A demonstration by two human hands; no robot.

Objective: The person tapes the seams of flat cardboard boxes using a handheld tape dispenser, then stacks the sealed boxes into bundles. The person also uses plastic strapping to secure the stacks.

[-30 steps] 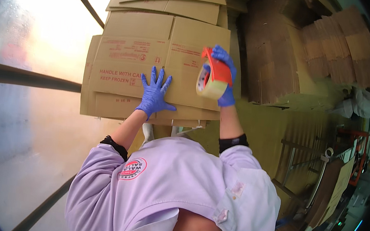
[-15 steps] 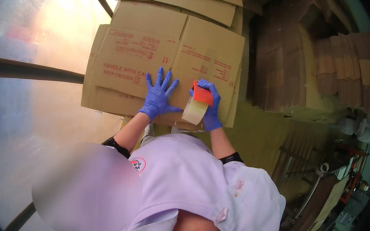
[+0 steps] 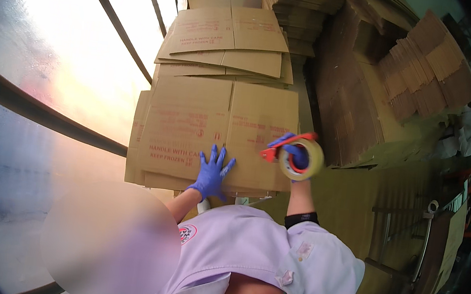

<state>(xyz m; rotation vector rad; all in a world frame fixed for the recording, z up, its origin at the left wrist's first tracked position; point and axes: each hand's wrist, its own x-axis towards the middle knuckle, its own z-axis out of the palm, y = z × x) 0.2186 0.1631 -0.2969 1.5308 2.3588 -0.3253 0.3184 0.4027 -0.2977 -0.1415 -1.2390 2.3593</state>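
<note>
Flattened brown cardboard cartons (image 3: 189, 98) with red print lie stacked in front of me. My left hand (image 3: 212, 173), in a blue glove, rests flat with fingers spread near the top carton's front edge. My right hand (image 3: 297, 155), also blue-gloved, grips a red tape dispenser (image 3: 317, 156) with a wide roll of tape. The dispenser is held over the right edge of the stack, side of the roll facing up. Part of my right hand shows through the roll's ring; the rest is hidden behind it.
More flattened cartons (image 3: 202, 30) are piled just beyond. Tall cardboard stacks (image 3: 346, 96) stand to the right, with another bundle (image 3: 424, 70) farther right. A translucent sheet wall (image 3: 50, 91) with dark bars runs along the left. Metal framing (image 3: 425, 244) stands at the lower right.
My right hand has moved the tape dispenser rightward off the middle of the carton and turned it. My left hand stays flat on the cardboard. The whole view has shifted, showing more of the far stacks.
</note>
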